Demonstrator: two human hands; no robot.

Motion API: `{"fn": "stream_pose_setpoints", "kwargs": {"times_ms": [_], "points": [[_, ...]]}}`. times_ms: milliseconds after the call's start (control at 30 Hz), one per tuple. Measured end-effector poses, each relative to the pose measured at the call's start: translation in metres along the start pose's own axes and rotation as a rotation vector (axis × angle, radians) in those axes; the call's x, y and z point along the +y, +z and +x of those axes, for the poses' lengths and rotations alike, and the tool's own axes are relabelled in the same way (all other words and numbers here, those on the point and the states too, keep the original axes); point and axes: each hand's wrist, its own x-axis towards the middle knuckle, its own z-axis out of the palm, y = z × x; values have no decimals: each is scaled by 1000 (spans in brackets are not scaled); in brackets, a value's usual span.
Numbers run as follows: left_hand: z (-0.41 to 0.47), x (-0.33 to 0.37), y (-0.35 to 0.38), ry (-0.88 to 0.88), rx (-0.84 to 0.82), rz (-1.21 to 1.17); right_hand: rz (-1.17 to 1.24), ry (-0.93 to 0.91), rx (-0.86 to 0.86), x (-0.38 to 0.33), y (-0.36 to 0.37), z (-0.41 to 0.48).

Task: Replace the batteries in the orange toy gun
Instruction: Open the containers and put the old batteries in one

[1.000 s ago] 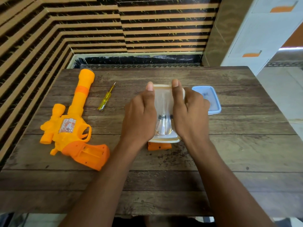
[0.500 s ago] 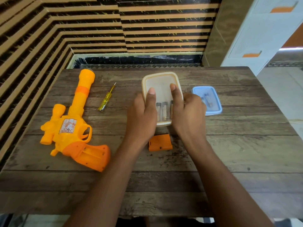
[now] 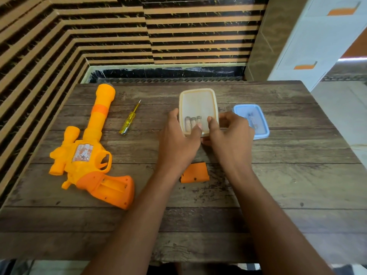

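So a second ago the cream box (image 3: 216,114) is tipped up close to the person and hides the little orange battery cover (image 3: 195,173). Now it's flat on the table (image 3: 278,185), pushed further away, and the cover sits in plain sight on the near side of the box. My read: carrying the thing is over and opening it comes next.

Through the cloudy lid (image 3: 199,100) you can see the batteries (image 3: 192,121) bunched at the box's near end, three as far as I can count.

Hands:
- The left hand (image 3: 178,141) pinches the box's near left corner, thumb up along the left edge and fingers curled over onto the lid.
- The right hand (image 3: 230,135) grips the near right corner, thumb pressing on top and fingers tucked under the near edge.
- They're close together, almost meeting at the near rim.

Can't honestly tell whether the lid has started to lift; that edge is buried under fingers.

The orange toy gun (image 3: 89,151) lies well to the left of the box, grip compartment open and looking empty, nobody touching it. A yellow screwdriver (image 3: 130,118) lies between gun and box. A blue-lidded tub (image 3: 251,122) sits just right of the box, with something small inside.

So no fresh cells have gone in yet, I'd say.
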Motion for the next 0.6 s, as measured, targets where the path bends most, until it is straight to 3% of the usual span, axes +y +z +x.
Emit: {"fn": "stream_pose_setpoints", "kwargs": {"times_ms": [300, 600], "points": [[3, -7, 5, 156, -57, 83, 35, 16, -10, 0, -5, 1], [11, -12, 12, 140, -34, 127, -161, -282, 184, 4, -24, -5]]}}
